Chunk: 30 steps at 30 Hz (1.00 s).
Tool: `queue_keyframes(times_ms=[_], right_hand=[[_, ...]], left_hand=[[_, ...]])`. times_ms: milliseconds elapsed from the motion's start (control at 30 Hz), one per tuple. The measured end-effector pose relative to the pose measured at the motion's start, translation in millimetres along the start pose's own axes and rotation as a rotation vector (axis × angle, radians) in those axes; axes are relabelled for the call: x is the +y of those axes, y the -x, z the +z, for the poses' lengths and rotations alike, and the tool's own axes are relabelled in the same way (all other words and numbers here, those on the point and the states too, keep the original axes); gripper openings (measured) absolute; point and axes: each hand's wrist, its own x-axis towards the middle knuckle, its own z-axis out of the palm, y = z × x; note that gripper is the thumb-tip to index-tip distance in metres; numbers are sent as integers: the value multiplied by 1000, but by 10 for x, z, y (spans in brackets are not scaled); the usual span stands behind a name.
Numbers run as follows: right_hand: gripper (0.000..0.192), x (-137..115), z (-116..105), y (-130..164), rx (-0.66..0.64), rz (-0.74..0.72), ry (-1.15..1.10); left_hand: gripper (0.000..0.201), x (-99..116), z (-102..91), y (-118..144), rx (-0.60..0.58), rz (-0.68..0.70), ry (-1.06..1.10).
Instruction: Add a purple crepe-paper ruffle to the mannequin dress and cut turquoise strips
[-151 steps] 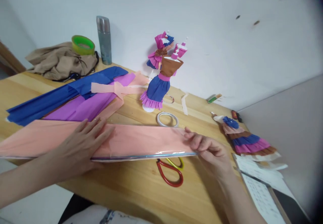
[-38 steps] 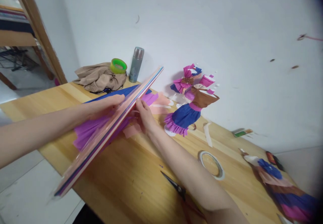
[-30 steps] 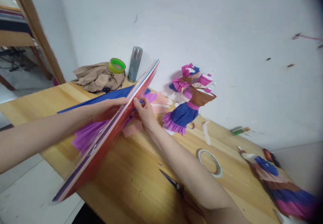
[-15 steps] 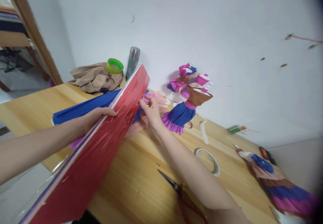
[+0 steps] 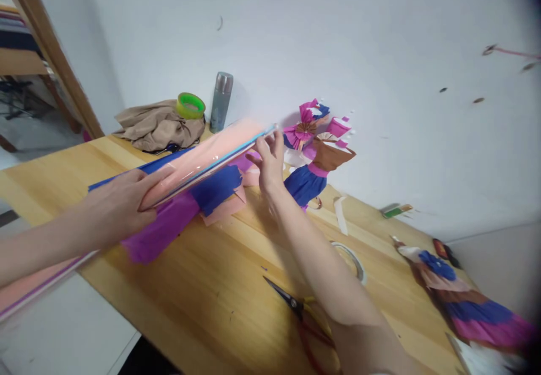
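A long pack of coloured paper sheets in clear plastic point(image 5: 211, 152) is held slanted above the table, its peach side up and blue and white edges showing. My left hand point(image 5: 122, 197) is closed around the pack near its middle. At the far end, my right hand point(image 5: 271, 158) pinches the pack's corner between thumb and fingers. Beneath the pack lie blue paper point(image 5: 217, 189), purple paper point(image 5: 163, 228) and light pink paper point(image 5: 228, 209). Right of my right hand stands a paper dress figure point(image 5: 308, 183) with a brown top and blue skirt.
Scissors point(image 5: 296, 307) lie open near my right forearm, by a tape roll point(image 5: 359, 268). A flask point(image 5: 221, 102), brown cloth point(image 5: 158, 127) and green tape roll point(image 5: 190, 106) stand at the back left. Another paper dress point(image 5: 469, 302) lies far right.
The pack has turned over from its red side to its peach side and tilted flatter, its far end shifting right. My right hand has risen slightly and moved right to that end.
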Motion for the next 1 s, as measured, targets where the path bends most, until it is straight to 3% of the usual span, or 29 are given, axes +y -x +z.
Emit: queue_keyframes(times_ms=[167,300,367,467,567,733,867,1000], right_hand=[[64,100,-95,25,-47,-237,262],[21,148,-112,125,-84,-366,395],[9,129,-103,176,-125,-335,416],[6,117,-76,229,-88,-127,312],[12,200,-54,265,-7,72,192],[25,385,-48,402,46,242,138],[25,315,-62,567,-18,257,187],[26,51,-89,717,-154,100,429]], left_hand=[[65,-287,7,15,35,3,-383],[66,-445,36,28,71,24,-511],[63,-503,45,17,78,63,-531],[54,-606,65,-37,128,131,-576],[51,-769,124,-134,174,177,-589],[49,-1054,237,-266,158,234,-501],[51,-1187,258,-273,112,295,-436],[54,-1272,221,-263,120,367,-437]])
